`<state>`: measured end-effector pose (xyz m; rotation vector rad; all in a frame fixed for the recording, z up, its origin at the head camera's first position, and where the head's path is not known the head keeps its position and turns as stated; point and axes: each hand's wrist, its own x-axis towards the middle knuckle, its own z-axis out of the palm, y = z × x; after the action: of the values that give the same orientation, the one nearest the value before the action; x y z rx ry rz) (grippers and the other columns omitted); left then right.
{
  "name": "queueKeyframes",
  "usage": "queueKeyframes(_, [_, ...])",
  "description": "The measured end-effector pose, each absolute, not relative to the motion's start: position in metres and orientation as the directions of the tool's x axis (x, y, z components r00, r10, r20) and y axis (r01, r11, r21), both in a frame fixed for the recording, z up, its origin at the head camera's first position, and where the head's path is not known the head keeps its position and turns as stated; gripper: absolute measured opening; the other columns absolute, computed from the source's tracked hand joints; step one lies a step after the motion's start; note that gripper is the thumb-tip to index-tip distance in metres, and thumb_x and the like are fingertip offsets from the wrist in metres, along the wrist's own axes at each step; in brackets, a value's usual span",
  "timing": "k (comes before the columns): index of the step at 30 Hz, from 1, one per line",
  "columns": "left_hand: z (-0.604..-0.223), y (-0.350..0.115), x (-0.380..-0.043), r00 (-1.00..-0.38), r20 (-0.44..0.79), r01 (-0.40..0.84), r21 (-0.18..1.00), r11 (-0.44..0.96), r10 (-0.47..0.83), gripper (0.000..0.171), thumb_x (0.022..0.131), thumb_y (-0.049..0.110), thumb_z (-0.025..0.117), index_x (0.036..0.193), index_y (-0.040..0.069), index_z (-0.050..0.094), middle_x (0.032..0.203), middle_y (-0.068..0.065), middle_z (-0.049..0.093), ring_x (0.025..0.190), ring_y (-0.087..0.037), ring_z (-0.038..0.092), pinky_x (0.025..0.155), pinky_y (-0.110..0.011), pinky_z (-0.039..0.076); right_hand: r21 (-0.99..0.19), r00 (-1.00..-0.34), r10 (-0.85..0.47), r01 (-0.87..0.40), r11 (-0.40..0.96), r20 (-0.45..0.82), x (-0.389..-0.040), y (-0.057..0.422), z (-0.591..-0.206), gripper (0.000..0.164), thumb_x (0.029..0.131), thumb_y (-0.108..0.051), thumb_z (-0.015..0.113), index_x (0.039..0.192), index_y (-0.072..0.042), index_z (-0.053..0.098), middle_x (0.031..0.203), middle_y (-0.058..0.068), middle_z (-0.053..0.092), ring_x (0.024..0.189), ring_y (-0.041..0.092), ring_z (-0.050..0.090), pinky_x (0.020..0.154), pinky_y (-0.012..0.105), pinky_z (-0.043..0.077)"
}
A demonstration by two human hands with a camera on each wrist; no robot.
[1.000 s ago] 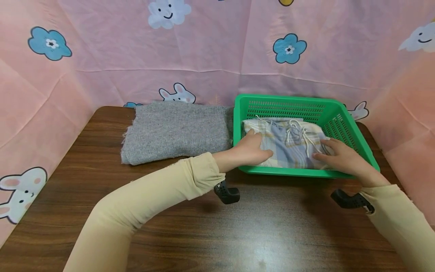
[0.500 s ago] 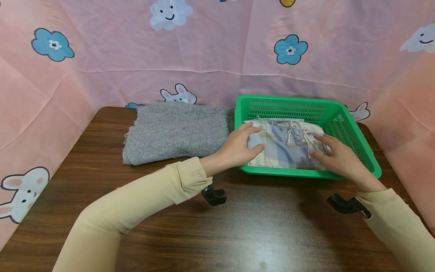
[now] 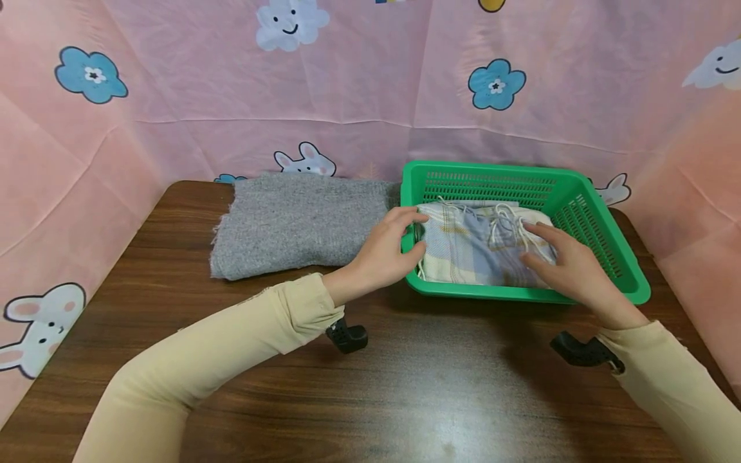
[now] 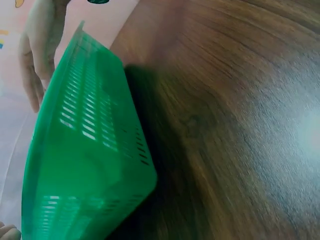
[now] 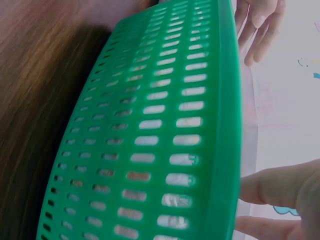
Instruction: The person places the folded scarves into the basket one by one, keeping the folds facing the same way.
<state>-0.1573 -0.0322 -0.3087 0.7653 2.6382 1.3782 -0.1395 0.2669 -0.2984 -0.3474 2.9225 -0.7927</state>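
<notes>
A folded plaid cloth (image 3: 469, 247) in pale blue, cream and yellow, with white fringe, lies in a green plastic basket (image 3: 492, 294). My left hand (image 3: 384, 247) is over the basket's left rim, its fingers apart and spread toward the cloth. Over the right part of the cloth is my right hand (image 3: 570, 263), fingers and thumb parted and holding nothing. In the right wrist view, fingers (image 5: 275, 187) of the right hand show just past the basket's rim. A folded grey woolly cloth (image 3: 301, 222) with a frayed edge lies left of the basket.
The dark wooden table (image 3: 440, 386) carries both the basket and the grey cloth. A pink curtain (image 3: 370, 77) printed with clouds, flowers and rabbits hangs behind and along both sides. Black wrist mounts (image 3: 347, 335) stick out below the sleeves.
My left hand has drawn back leftward from over the plaid cloth to the basket's left rim. The right hand has shifted slightly left. Basket and both cloths stay in place.
</notes>
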Motion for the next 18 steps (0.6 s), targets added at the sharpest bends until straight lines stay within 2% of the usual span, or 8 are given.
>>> queueKeyframes(6, [-0.310, -0.040, -0.159, -0.881, 0.174, 0.393, 0.786, 0.477, 0.439, 0.041, 0.096, 0.012, 0.051, 0.136, 0.001, 0.049, 0.149, -0.017, 0.035, 0.126, -0.032, 0.047, 0.103, -0.041, 0.043, -0.510, -0.961, -0.273, -0.257, 0.821, 0.047, -0.140, 0.255, -0.297, 0.054, 0.096, -0.018, 0.058, 0.143, 0.003, 0.040, 0.145, 0.033, 0.035, 0.128, 0.052, 0.037, 0.094, 0.066, 0.035])
queueKeyframes(11, [-0.312, -0.049, -0.160, -0.889, 0.173, 0.386, 0.779, 0.493, 0.423, 0.042, 0.096, 0.012, 0.052, 0.136, 0.002, 0.049, 0.146, -0.017, 0.037, 0.123, -0.033, 0.048, 0.099, -0.043, 0.044, -0.523, -0.960, -0.274, -0.260, 0.811, 0.053, -0.140, 0.246, -0.295, 0.055, 0.096, -0.020, 0.058, 0.143, 0.001, 0.041, 0.145, 0.031, 0.036, 0.131, 0.049, 0.035, 0.097, 0.065, 0.034])
queueKeyframes(18, [-0.317, -0.066, -0.160, -0.912, 0.148, 0.349, 0.771, 0.533, 0.383, 0.040, 0.096, 0.012, 0.052, 0.135, 0.003, 0.049, 0.146, -0.016, 0.037, 0.122, -0.032, 0.049, 0.098, -0.043, 0.046, -0.596, -0.946, -0.309, -0.306, 0.743, 0.100, -0.137, 0.233, -0.296, 0.052, 0.097, -0.018, 0.057, 0.144, -0.001, 0.041, 0.144, 0.027, 0.040, 0.127, 0.046, 0.041, 0.100, 0.061, 0.036])
